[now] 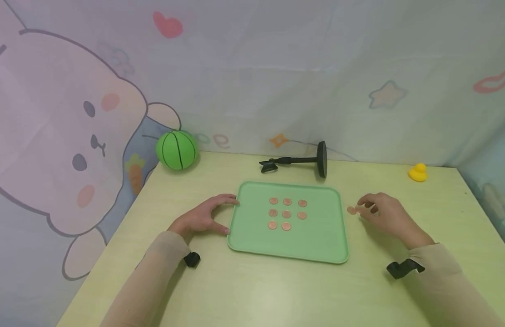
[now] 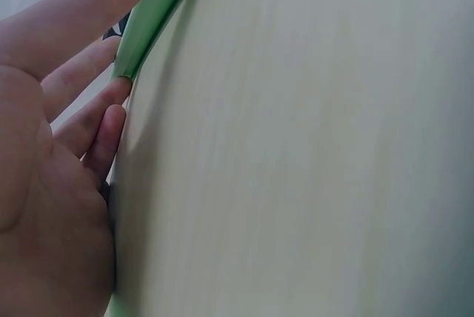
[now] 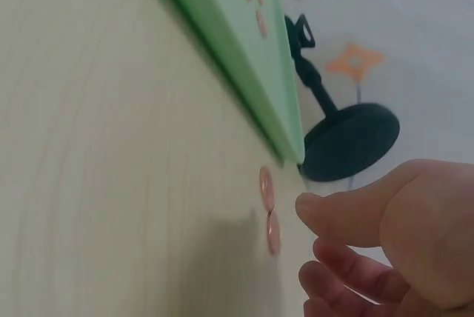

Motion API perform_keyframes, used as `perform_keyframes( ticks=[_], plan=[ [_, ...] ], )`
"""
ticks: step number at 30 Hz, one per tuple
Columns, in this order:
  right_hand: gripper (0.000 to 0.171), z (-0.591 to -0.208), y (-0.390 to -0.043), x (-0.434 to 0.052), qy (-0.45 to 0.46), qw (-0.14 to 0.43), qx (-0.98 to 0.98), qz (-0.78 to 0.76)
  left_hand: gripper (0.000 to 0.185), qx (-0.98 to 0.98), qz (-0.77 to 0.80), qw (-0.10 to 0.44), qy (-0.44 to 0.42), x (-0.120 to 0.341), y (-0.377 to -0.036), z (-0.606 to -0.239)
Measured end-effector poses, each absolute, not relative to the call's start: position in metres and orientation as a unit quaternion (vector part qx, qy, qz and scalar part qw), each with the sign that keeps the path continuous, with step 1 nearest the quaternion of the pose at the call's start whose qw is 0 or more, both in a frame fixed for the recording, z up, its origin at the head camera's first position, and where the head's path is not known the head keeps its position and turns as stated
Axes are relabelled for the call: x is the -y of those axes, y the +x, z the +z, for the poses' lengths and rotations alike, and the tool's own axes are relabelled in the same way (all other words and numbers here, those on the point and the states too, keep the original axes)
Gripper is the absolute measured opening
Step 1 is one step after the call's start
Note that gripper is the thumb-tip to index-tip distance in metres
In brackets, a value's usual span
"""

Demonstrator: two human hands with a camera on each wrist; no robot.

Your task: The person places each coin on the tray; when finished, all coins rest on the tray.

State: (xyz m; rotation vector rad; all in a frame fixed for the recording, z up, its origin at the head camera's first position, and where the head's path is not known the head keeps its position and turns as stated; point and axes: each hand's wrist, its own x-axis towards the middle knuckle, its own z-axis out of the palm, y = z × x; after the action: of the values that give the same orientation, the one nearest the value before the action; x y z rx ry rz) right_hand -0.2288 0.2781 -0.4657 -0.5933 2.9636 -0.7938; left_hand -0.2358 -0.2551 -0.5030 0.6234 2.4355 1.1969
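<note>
A light green tray (image 1: 318, 240) lies on the table with several copper-coloured coins (image 1: 286, 214) in rows, the lowest row shorter than the two above it. My left hand (image 1: 201, 218) is at the tray's left side, thumb and fingers spread and their tips touching its rim. To the right of the tray, two more coins (image 3: 266, 188) lie on the tabletop, edges meeting. My right hand (image 1: 387, 215) hovers close by them, thumb and fingers bent and parted, with nothing visible between them in the right wrist view.
Behind the tray a black stand with a round base (image 1: 322, 160) lies on its side. A green ball (image 1: 177, 150) rests at the table's back left corner, a yellow rubber duck (image 1: 418, 173) at the back right. A printed cloth (image 1: 252, 91) hangs behind the table.
</note>
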Motion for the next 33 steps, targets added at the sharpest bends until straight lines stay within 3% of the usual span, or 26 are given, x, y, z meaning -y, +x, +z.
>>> perform_keyframes(
  ticks=[9, 22, 33],
  plan=[
    [0.025, -0.481, -0.237, -0.292, -0.202, 0.031, -0.944, -0.261, 0.083, -0.855, 0.435, 0.179, 0.220, 0.255, -0.237, -0.504],
    [0.010, -0.483, -0.240, -0.291, -0.194, 0.047, -0.945, -0.259, 0.082, -0.854, 0.437, 0.176, 0.220, 0.255, -0.235, -0.503],
    [0.013, -0.482, -0.245, -0.294, -0.205, 0.053, -0.943, -0.256, 0.083, -0.855, 0.434, 0.178, 0.221, 0.255, -0.236, -0.504]
  ],
)
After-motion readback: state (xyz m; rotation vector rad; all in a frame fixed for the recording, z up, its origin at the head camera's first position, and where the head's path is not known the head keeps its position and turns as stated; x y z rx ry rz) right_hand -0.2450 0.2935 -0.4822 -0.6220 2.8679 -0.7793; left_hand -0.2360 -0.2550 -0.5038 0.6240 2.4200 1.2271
